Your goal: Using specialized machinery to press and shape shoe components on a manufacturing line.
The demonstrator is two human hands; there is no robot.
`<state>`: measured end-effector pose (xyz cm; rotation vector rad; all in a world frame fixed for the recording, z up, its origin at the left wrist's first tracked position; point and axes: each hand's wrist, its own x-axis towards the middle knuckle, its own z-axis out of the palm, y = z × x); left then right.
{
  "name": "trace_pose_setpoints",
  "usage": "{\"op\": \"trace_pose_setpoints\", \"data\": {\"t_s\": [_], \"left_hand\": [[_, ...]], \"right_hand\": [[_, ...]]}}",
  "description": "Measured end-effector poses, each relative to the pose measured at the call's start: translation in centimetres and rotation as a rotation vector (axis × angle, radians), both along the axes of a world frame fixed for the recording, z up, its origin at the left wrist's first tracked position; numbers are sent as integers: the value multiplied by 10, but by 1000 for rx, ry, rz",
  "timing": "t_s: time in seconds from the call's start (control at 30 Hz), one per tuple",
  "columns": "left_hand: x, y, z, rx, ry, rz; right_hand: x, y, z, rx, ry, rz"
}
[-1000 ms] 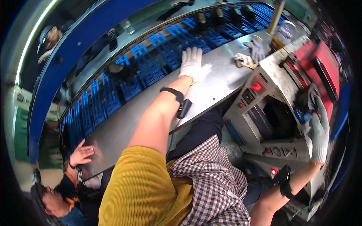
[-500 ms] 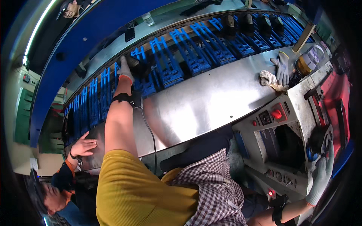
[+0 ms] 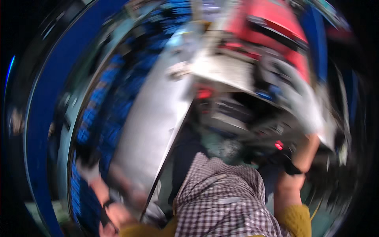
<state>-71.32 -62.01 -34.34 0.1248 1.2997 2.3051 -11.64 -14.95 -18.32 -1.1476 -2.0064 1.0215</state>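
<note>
Motion blurs the whole view. At the lower left, my left hand (image 3: 89,170), in a light glove, is at a dark shoe-like thing (image 3: 87,153) over the blue rack (image 3: 110,122); its fingers are smeared. On the right, my gloved right hand (image 3: 298,94) reaches up to a dark rounded object (image 3: 268,71) at the red and off-white machine (image 3: 225,71). The fingers curl over that object, whose kind I cannot make out. A blue part (image 3: 266,95) shows just below it. Dark straps circle both my wrists.
A shiny metal ledge (image 3: 146,114) slants between the rack and me. A crumpled pale cloth (image 3: 181,70) lies near its far end. The machine has a red button (image 3: 204,93) and a lit red lamp (image 3: 279,145). A blue beam (image 3: 41,102) curves along the left.
The view has swung right, bringing the machine toward the middle and the rack to the left. My left hand now appears lower left; my right hand stays by the machine's dark object.
</note>
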Motion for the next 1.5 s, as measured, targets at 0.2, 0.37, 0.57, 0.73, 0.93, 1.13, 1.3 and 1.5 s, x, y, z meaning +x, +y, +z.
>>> {"op": "trace_pose_setpoints", "data": {"t_s": [0.2, 0.37, 0.57, 0.73, 0.93, 1.13, 1.3, 1.5], "left_hand": [[121, 132, 66, -316, 1029, -481], [241, 271, 84, 49, 765, -992], [433, 388, 161, 316, 757, -1170], [535, 480, 237, 466, 974, -1231], [600, 623, 353, 787, 2008, -499], [682, 723, 431, 420, 2275, -171], [726, 756, 470, 194, 2411, -5], [741, 733, 479, 123, 2580, 206]], "right_hand": [[6, -6, -7, 866, -116, -325], [-13, -68, -6, 713, 387, 186], [65, -96, 21, 17, 691, 268], [204, -47, 47, 18, 992, 74], [321, 105, 54, 157, 81, -585], [344, 185, 25, 81, -631, -612], [340, 189, 5, 17, -818, -531], [335, 182, 15, 4, -875, -531]]}}
